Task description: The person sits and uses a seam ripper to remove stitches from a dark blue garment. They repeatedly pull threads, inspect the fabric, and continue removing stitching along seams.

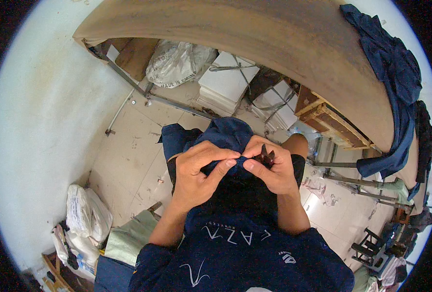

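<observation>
A dark navy garment [228, 130] lies bunched over my lap, one end spreading to the left. My left hand [195, 169] pinches a small bit of its cloth between thumb and forefinger. Close beside it, my right hand [279, 170] pinches the same bit, so the fingertips of both hands almost meet. Tucked in the curled fingers of the right hand is a small pair of dark thread snips [265, 156], its two pointed blades apart and sticking up. The cloth right between the fingertips is mostly hidden.
Ahead stands a table with a brown cloth cover [255, 31]. Beneath it are a plastic sack [179, 63], tied white stacks [225, 80] and a wooden frame [335, 124]. Navy cloth [391, 63] hangs off its right end. White bags [87, 214] sit lower left; a dark stool [368, 246] stands lower right.
</observation>
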A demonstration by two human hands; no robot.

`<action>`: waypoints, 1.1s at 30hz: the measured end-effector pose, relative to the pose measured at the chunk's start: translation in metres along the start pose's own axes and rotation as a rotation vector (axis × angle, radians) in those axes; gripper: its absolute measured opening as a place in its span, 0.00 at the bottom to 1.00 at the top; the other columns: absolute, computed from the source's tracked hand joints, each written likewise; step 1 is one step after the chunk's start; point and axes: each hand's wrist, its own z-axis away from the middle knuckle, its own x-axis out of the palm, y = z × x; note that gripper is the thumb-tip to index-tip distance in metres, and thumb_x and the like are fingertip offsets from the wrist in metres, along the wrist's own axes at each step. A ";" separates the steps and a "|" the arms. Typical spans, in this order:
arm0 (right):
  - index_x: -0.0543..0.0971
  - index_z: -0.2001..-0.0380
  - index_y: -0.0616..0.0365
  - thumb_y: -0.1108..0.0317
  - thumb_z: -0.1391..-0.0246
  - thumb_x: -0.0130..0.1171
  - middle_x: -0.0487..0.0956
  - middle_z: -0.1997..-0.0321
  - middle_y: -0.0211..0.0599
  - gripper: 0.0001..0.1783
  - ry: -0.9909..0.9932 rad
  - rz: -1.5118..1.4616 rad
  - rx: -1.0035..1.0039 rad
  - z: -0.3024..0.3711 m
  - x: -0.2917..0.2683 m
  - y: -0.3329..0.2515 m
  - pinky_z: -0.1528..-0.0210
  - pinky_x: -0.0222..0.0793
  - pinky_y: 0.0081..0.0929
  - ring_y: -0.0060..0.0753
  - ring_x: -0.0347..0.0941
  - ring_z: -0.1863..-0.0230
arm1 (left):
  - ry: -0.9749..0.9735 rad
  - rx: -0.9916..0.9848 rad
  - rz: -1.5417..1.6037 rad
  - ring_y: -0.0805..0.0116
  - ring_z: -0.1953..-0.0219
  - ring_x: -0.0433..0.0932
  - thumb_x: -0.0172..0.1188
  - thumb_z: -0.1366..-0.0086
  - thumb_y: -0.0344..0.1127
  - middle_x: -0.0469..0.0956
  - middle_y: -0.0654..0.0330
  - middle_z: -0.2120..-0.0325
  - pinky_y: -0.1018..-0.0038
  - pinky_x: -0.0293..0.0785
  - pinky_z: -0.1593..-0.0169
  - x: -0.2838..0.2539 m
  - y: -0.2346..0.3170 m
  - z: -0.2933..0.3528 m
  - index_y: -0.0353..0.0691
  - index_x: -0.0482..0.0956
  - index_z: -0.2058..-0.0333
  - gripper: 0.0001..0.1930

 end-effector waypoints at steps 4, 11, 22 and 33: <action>0.80 0.66 0.64 0.72 0.46 0.63 0.72 0.72 0.31 0.07 -0.017 0.125 0.030 0.000 0.000 -0.002 0.68 0.60 0.22 0.23 0.67 0.70 | 0.066 -0.201 0.171 0.73 0.74 0.76 0.61 0.36 0.27 0.79 0.58 0.73 0.80 0.69 0.69 0.006 0.008 0.010 0.33 0.80 0.64 0.04; 0.81 0.61 0.61 0.69 0.47 0.64 0.73 0.65 0.34 0.11 0.021 0.223 0.084 0.005 0.002 -0.011 0.66 0.65 0.24 0.27 0.70 0.69 | 0.040 -0.100 0.059 0.76 0.75 0.75 0.56 0.32 0.29 0.79 0.57 0.73 0.80 0.69 0.70 0.010 0.007 0.007 0.32 0.77 0.63 0.05; 0.84 0.59 0.54 0.68 0.55 0.72 0.75 0.66 0.33 0.17 0.188 0.540 -0.093 0.018 0.012 -0.032 0.72 0.70 0.24 0.28 0.74 0.72 | 0.114 -0.054 0.047 0.78 0.75 0.77 0.56 0.32 0.29 0.81 0.59 0.71 0.81 0.69 0.71 0.011 0.002 0.007 0.32 0.77 0.61 0.05; 0.84 0.61 0.57 0.68 0.56 0.73 0.77 0.66 0.35 0.16 0.192 0.417 -0.064 0.015 0.011 -0.024 0.68 0.71 0.23 0.28 0.75 0.67 | 0.127 -0.087 0.097 0.77 0.78 0.75 0.56 0.31 0.30 0.80 0.59 0.71 0.81 0.69 0.72 0.006 0.001 0.010 0.33 0.77 0.63 0.06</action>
